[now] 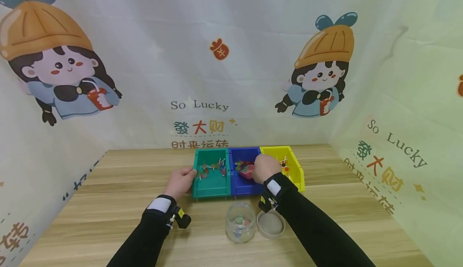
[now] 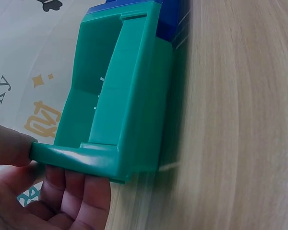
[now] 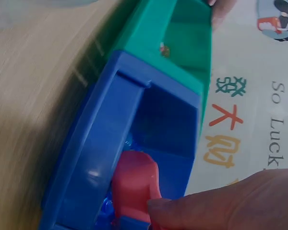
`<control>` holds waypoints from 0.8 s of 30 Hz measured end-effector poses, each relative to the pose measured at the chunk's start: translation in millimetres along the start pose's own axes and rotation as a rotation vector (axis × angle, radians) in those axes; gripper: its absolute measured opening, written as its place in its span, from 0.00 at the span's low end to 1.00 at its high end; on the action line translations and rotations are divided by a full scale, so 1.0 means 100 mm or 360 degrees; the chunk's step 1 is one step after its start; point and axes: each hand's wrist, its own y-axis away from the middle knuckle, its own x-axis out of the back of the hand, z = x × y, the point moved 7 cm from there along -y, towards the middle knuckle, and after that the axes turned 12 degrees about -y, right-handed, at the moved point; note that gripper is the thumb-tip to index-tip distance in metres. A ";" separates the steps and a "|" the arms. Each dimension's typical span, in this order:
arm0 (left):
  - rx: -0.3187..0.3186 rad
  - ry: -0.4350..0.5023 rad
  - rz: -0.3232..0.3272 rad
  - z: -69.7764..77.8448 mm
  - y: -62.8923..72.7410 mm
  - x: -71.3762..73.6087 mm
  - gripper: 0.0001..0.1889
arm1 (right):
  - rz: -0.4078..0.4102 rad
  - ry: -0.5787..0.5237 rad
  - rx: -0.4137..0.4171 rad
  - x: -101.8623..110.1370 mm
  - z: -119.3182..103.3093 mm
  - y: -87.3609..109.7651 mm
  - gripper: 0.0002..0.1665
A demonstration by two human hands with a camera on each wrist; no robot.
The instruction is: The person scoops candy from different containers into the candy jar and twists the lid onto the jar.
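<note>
My left hand (image 1: 179, 182) grips the outer side wall of a green bin (image 1: 211, 189), thumb over the rim and fingers beneath it in the left wrist view. Several small pieces with white sticks lie in that bin. Joined to it is a blue bin (image 1: 246, 187) with small colourful pieces inside. My right hand (image 1: 265, 168) reaches into the blue bin and holds a red scoop (image 3: 134, 184), the thumb pressed along its edge in the right wrist view. The scoop's handle is hidden by the hand.
A yellow bin (image 1: 299, 176) with small pieces adjoins the blue one on the right. Closer to me stands a clear jar (image 1: 240, 229) with a few colourful pieces in it. Beside the jar, a round lid (image 1: 271, 224) lies on the wooden table (image 1: 126, 202). A printed curtain hangs behind.
</note>
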 end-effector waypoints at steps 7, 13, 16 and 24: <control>-0.0003 -0.0009 0.0008 -0.01 -0.01 0.00 0.25 | -0.0024 0.0024 -0.0083 -0.07 -0.03 -0.06 0.12; -0.0023 -0.0018 -0.0011 -0.01 -0.02 0.00 0.25 | -0.0057 0.0142 0.0001 -0.12 -0.11 -0.13 0.09; -0.0026 -0.0022 -0.0008 -0.01 -0.02 -0.01 0.25 | -0.0058 0.0183 -0.0008 -0.25 -0.01 -0.31 0.13; -0.0020 0.0000 -0.0021 -0.01 0.00 -0.01 0.26 | -0.0152 0.0123 -0.0016 -0.03 -0.21 -0.08 0.10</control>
